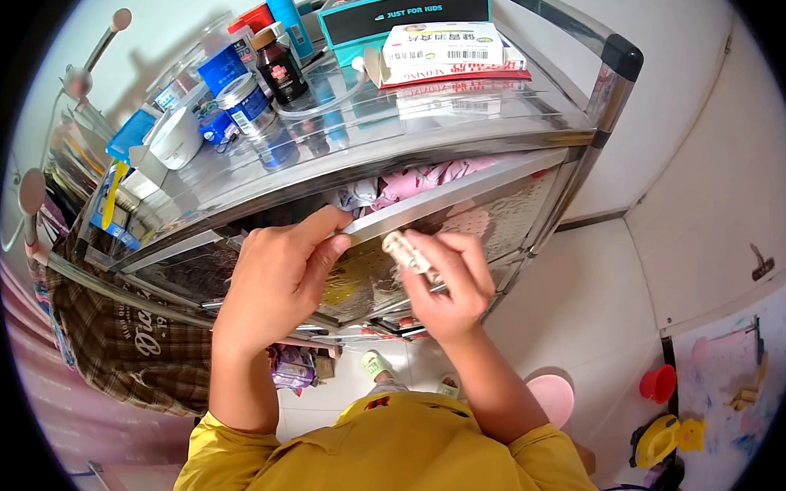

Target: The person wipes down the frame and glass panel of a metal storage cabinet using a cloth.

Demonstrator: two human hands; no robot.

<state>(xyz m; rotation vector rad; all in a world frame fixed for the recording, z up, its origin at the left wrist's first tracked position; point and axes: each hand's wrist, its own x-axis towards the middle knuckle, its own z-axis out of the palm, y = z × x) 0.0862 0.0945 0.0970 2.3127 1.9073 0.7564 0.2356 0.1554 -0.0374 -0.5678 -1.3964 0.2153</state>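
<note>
My left hand [279, 272] grips the pale top edge of a cabinet's tilted front panel [464, 183], thumb on the near side and fingers over the rim. Just right of it, my right hand [452, 286] pinches a small cream-coloured, roughly cylindrical piece [406, 253] in front of the panel. What kind of piece it is, I cannot make out. Behind the panel, in the gap below the cabinet top, pink patterned cloth [425, 182] shows. The panel's face is clear and textured, and partly hidden by my hands.
On the cabinet top [372, 115] stand a brown bottle [282, 73], several jars, a white box [443, 46] and a black-and-teal box [405, 16]. A brown checked cloth [122, 331] hangs at left. A pink basin [550, 400] and red bucket [657, 384] are on the floor at right.
</note>
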